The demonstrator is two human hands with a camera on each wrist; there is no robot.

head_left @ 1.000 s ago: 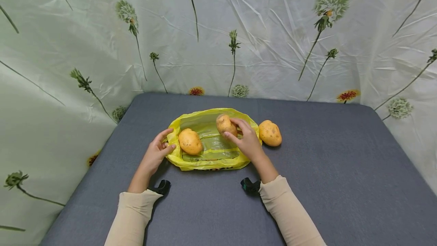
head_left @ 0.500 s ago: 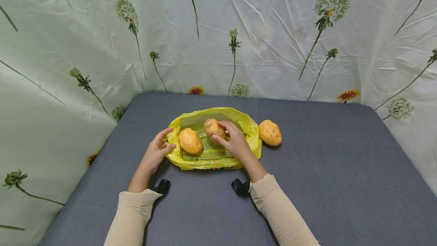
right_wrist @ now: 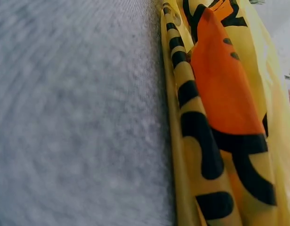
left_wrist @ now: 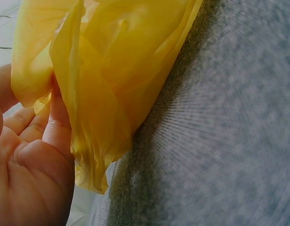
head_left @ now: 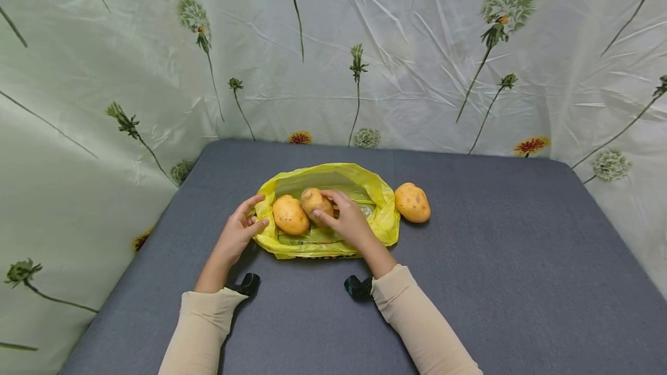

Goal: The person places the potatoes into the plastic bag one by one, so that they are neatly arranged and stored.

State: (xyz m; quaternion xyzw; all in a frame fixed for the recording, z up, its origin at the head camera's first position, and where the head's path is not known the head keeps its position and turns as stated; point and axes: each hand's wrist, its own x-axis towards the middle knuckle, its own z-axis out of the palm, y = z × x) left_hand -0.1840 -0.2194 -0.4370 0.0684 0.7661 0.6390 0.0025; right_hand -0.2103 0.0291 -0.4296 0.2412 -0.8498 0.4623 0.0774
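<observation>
Held potato: we saw it inside the yellow bag, touching the potato on its left.
Right hand: fingers curled round it from the right.
Left hand: pinched the bag's left rim.
Third potato: on the grey table, just right of the bag, nearer our right hand.

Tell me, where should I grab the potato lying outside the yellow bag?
Probably from above, fingers and thumb across the narrow middle of the potato. It lies on its side on the grey table, just right of the yellow bag, with open space on its right.
</observation>
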